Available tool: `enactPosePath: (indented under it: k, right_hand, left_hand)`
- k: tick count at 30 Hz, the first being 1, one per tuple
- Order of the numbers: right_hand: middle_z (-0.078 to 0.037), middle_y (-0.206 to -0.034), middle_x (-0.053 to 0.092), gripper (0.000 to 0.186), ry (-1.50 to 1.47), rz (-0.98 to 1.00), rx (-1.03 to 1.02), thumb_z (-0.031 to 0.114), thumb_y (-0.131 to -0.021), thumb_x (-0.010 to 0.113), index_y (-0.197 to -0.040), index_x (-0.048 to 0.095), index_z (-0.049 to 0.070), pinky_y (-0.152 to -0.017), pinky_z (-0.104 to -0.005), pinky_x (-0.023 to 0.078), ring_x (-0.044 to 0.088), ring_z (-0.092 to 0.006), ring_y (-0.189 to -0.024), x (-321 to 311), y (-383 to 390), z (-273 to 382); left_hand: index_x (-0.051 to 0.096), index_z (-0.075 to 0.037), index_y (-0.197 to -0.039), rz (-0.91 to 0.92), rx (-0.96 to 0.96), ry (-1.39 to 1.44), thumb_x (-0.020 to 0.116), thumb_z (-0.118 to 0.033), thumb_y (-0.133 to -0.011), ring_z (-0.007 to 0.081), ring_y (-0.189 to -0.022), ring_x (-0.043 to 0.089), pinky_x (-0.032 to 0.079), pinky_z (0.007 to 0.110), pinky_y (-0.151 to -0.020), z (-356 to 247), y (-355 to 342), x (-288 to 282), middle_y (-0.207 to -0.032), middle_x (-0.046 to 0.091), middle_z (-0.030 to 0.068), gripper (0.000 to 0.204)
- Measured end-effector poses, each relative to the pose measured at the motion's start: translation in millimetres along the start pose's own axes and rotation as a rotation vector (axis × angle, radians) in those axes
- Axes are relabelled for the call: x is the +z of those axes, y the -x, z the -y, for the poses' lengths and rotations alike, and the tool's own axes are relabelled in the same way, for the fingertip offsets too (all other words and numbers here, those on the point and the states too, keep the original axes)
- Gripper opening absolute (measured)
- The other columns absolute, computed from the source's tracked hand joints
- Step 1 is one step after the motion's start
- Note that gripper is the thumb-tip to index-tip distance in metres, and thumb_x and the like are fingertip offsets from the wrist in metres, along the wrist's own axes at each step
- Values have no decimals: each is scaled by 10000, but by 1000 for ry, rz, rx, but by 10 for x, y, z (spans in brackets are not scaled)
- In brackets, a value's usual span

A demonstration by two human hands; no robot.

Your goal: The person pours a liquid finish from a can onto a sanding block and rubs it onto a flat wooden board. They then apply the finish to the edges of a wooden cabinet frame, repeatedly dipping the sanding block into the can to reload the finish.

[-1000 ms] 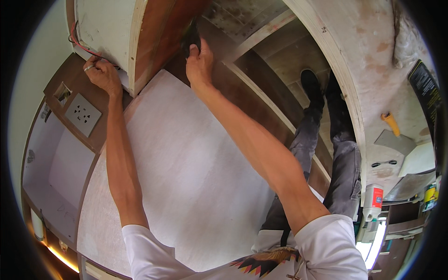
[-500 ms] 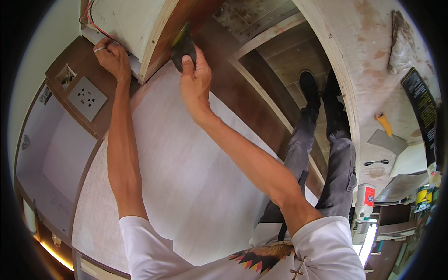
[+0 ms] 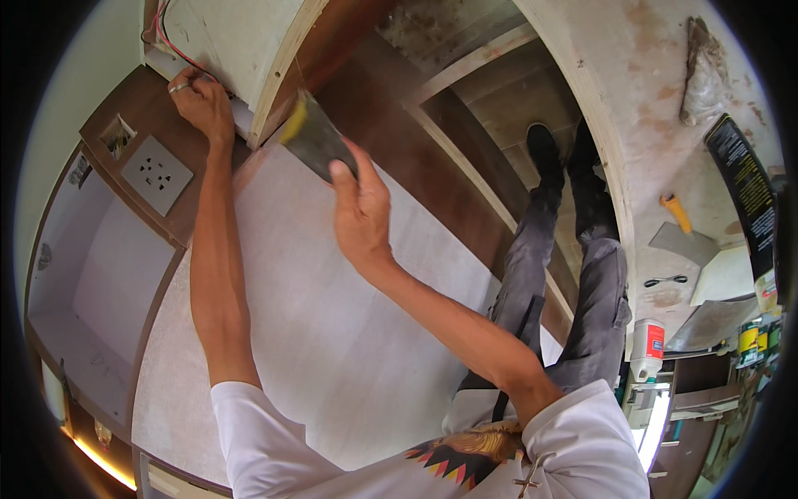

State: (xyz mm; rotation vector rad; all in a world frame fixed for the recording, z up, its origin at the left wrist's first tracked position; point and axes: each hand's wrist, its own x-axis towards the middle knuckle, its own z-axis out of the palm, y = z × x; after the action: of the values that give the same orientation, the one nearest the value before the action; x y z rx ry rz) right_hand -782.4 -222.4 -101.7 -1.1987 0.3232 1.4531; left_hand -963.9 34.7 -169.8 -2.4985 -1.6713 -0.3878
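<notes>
My right hand (image 3: 363, 208) holds a dark, flat putty spreader (image 3: 320, 141), thumb on its face and fingers behind. Yellow putty is smeared along the spreader's far end. The spreader hangs in front of the wooden frame edge (image 3: 287, 71) of a panel, over a pale, whitish flat board (image 3: 349, 333); I cannot tell whether it touches anything. My left hand (image 3: 202, 101) is closed, fingers curled on the lower edge of the white panel (image 3: 229, 33). Red and black wires (image 3: 166, 37) run down close to those fingers.
At left, a brown cabinet holds a socket plate (image 3: 156, 175) and an open, wire-filled cutout (image 3: 118, 135). On the right-hand surface lie a yellow-handled scraper (image 3: 683, 237), a black-handled small item (image 3: 665, 281) and a white bottle (image 3: 647, 349). Brown framing and my legs (image 3: 532, 249) lie between.
My right hand has drawn the spreader down and nearer to me, turning it so its flat face and the yellow putty show. The left hand stays in place.
</notes>
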Motion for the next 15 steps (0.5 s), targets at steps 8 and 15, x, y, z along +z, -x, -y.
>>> enactPosePath:
  k: [8, 15]
  right_hand:
    - [-216, -1280, 688, 425, 155, -230, 39, 164, -1088, 456, -1459, 559, -13, -1051, -388, 456, 648, -307, -1162, -29, -841, -861]
    - [-180, -1287, 693, 396, 52, -212, 108, 95, -1079, 450, -1443, 576, 1, -1048, -380, 460, 650, -279, -1161, -54, -1184, -1128]
  left_hand:
    - [675, 62, -1013, -6, 19, 13, 477, 37, -884, 312, -843, 637, 526, 418, -799, -109, -21, -20, -1014, 640, 177, 238]
    - [689, 36, -1007, -37, 53, -10, 478, 26, -894, 288, -819, 644, 522, 403, -777, -15, -33, 34, -969, 648, 165, 240]
